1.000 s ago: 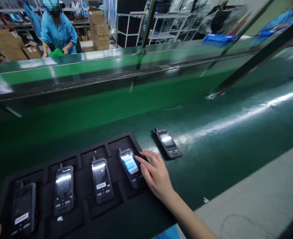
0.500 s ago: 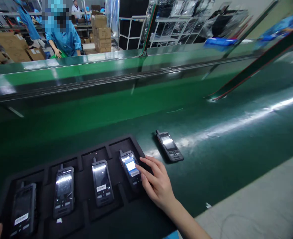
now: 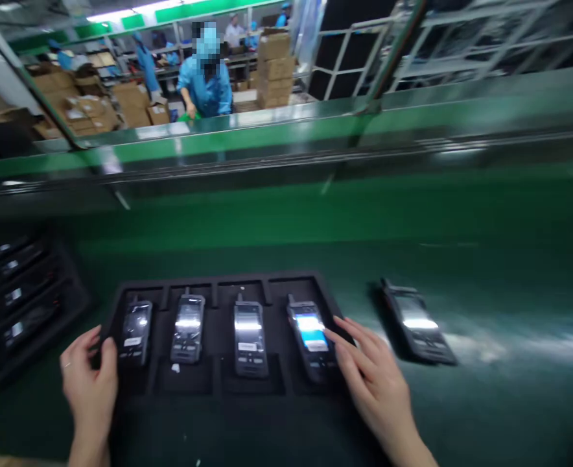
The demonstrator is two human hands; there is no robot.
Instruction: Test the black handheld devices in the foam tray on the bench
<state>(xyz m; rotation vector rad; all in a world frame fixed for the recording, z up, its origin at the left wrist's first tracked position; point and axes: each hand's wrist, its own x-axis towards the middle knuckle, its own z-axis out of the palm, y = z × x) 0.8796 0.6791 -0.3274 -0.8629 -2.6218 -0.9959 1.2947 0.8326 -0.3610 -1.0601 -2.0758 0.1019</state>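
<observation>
The left hand [image 3: 89, 383] pinches the left edge of a black foam tray [image 3: 218, 334] on the green counter [image 3: 514, 266]. The right hand [image 3: 376, 379], loosely spread and grasping nothing, has a fingertip at the lit screen [image 3: 310, 329] of the tray's rightmost rugged handset [image 3: 312, 344].

Left hand [image 3: 89, 370] at black tray [image 3: 218, 337], right hand [image 3: 378, 373] at lit handset [image 3: 310, 334]

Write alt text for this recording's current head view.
A person's right hand has a fingertip at the lit screen of the rightmost of four handheld devices in a black tray; the left hand is at the tray's left edge. A fifth device lies right of the tray on a green work surface, with another tray at far left.
</observation>
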